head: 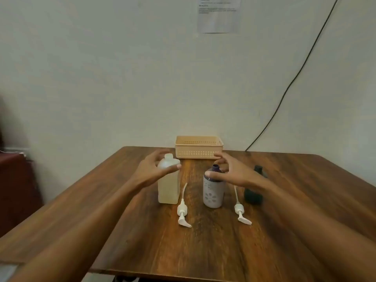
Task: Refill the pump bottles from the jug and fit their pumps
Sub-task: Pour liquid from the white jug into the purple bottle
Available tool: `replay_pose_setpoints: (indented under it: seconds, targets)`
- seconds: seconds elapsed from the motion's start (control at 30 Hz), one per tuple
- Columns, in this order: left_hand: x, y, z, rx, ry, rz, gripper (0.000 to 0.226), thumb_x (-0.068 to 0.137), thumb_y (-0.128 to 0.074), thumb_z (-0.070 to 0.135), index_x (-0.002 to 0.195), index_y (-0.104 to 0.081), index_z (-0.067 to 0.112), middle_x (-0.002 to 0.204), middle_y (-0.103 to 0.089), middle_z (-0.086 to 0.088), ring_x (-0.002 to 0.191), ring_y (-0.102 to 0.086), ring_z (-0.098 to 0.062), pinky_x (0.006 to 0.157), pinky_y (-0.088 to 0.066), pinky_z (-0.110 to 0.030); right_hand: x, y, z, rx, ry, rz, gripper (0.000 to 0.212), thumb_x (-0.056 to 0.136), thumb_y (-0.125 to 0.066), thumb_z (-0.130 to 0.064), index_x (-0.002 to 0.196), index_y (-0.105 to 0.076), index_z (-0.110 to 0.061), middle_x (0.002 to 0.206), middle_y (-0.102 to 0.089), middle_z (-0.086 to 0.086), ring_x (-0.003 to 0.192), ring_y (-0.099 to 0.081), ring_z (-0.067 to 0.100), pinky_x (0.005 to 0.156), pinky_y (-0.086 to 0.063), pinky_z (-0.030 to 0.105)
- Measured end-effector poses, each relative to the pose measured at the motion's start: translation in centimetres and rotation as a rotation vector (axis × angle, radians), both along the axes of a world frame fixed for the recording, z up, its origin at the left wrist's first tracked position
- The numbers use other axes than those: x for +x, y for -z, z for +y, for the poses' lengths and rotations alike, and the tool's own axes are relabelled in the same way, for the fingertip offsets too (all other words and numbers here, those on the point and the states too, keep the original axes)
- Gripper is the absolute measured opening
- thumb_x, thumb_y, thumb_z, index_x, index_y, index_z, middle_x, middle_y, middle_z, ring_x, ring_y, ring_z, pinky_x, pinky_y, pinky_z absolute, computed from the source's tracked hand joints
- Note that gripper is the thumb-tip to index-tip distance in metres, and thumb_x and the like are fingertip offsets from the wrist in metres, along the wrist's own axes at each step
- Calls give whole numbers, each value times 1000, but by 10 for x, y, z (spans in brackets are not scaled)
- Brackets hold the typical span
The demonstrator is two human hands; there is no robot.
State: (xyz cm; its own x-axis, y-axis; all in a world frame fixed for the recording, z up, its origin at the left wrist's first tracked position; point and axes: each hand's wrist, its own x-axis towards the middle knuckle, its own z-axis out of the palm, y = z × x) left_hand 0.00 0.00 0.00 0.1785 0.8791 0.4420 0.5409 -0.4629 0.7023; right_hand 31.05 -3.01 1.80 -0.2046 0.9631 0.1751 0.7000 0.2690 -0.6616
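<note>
Two bare forearms reach from the lower corners of the frame toward the middle of a brown wooden table [223,251]. Left hand [154,169], left of centre: fingers and thumb curved about the shoulder of the jug [168,190], with the thumb tip lying across its front face. Motion blur makes it impossible to tell whether the hand truly clasps the jug or only cups it. Jug: translucent, square-sided, capped and upright, with pale yellowish liquid in its body. Right hand [230,171], right of centre: fingers spread wide, with the thumb in front of the shoulder of the purple bottle [213,196] and the fingers beyond its neck, closed on nothing. Purple bottle: upright, neck uncapped, with a pale label bearing round markings. First pump [183,212]: white, lying flat between the jug and the purple bottle, its dip tube pointing up the frame and its nozzle down. Second pump [241,215]: white, lying likewise just right of the purple bottle. Dark bottle [254,194]: upright, right of the second pump, partly hidden behind the right wrist. Basket [198,148]: peach-coloured and perforated, at the table's far edge against the wall, above centre. Black cable [295,78]: runs from the upper right down to the table's far edge. Printed sheet [219,17]: on the wall at the top of the frame, its text too blurred to read. Dark cabinet [14,190]: at the left edge.
</note>
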Motion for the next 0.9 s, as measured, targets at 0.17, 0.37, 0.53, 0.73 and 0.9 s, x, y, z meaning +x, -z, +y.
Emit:
replay_pose_setpoints:
  seconds: [0.17, 0.37, 0.53, 0.73, 0.9]
  targets:
    - [2, 24, -10, -67, -1, -72, 107, 50, -78, 82, 140, -44, 36, 133, -57, 9, 113, -62, -16, 83, -58, -27, 3, 21, -6, 43, 36, 38, 88, 70, -88, -64, 143, -45, -39, 140, -58, -11, 104, -60, -1, 75, -48, 12]
    - [8, 48, -14, -123, -52, -190, 114, 53, -84, 74, 148, -40, 30, 145, -55, 3, 121, -58, -17, 94, -56, -38, 5, 35, -7, -21, 53, 168, 90, 71, -95, -42, 146, -48, -25, 147, -59, -2, 125, -58, 13, 88, -52, 20]
    - [12, 49, -15, -74, -88, -195, 121, 47, -77, 85, 149, -44, 27, 146, -57, 1, 123, -59, -18, 94, -57, -37, 5, 53, -8, 10, 115, 274, 77, 67, -97, -44, 132, -61, -26, 137, -66, -6, 127, -61, 14, 94, -54, 25]
    - [10, 43, -11, 21, -110, -203, 121, 45, -71, 93, 146, -49, 30, 139, -62, 6, 116, -63, -12, 87, -56, -27, -2, 38, -9, 69, 156, 387, 75, 64, -99, -41, 129, -64, -26, 130, -69, -8, 121, -64, 14, 97, -57, 35]
    - [16, -1, -14, 163, -81, -224, 89, 55, -74, 86, 130, -56, 42, 115, -65, 26, 95, -64, 9, 67, -50, -6, -10, -13, -19, 190, 77, 483, 63, 58, -96, -49, 112, -67, -35, 113, -73, -16, 102, -70, 2, 72, -59, 16]
